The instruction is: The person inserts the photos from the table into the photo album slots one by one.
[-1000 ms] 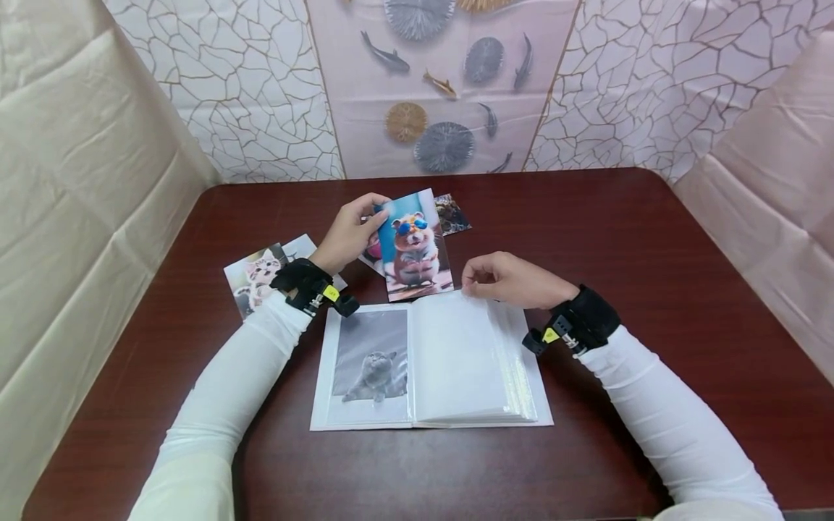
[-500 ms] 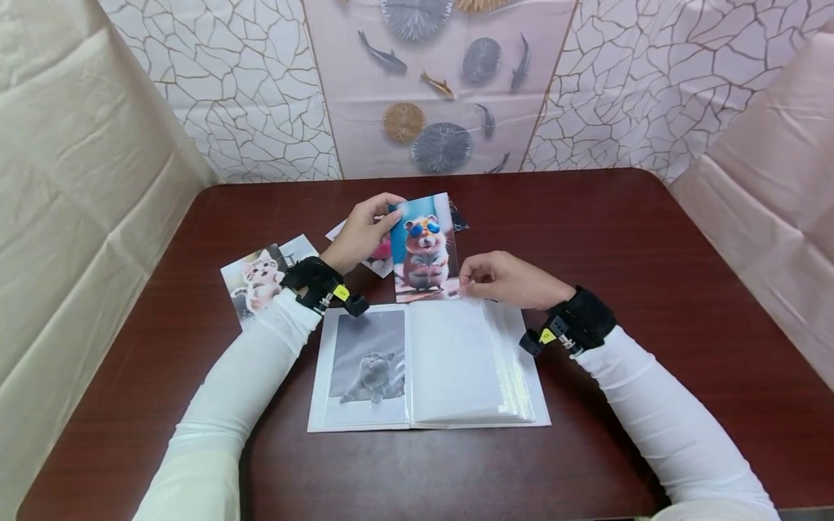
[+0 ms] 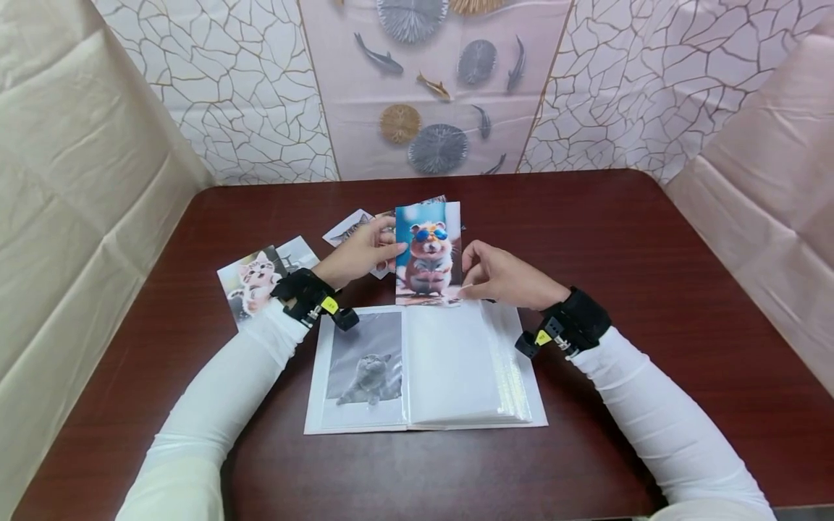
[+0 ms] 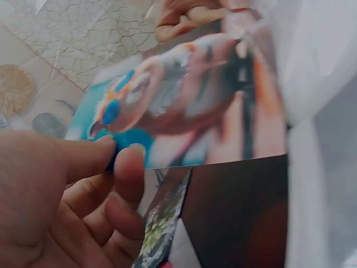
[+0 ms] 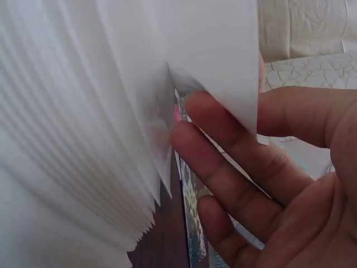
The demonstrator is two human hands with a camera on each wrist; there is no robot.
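Observation:
An upright photo of a hamster in blue sunglasses (image 3: 426, 264) stands at the top edge of an open white photo album (image 3: 539, 414). My left hand (image 3: 363, 252) pinches its left edge between thumb and fingers, seen closely in the left wrist view. With thumb and fingers, my right hand (image 3: 508, 276) grips the top corner of a clear-and-white album page (image 3: 449, 365); the right wrist view shows the page corner (image 5: 223, 50) between them. The photo's lower edge meets the page's top; whether it is inside the sleeve I cannot tell. A grey cat photo (image 3: 365, 354) fills the left page.
Left of the album lie a white kitten photo (image 3: 250, 282) and another pale photo (image 3: 296, 253), partly under my left wrist. More photos, among them a striped cat one (image 3: 345, 228), lie behind the hamster photo, mostly hidden. The dark wooden table (image 3: 625, 253) extends right.
My left hand has brought the hamster photo right and slightly nearer, turning it from tilted to straight above the right page. My right hand keeps holding the page corner.

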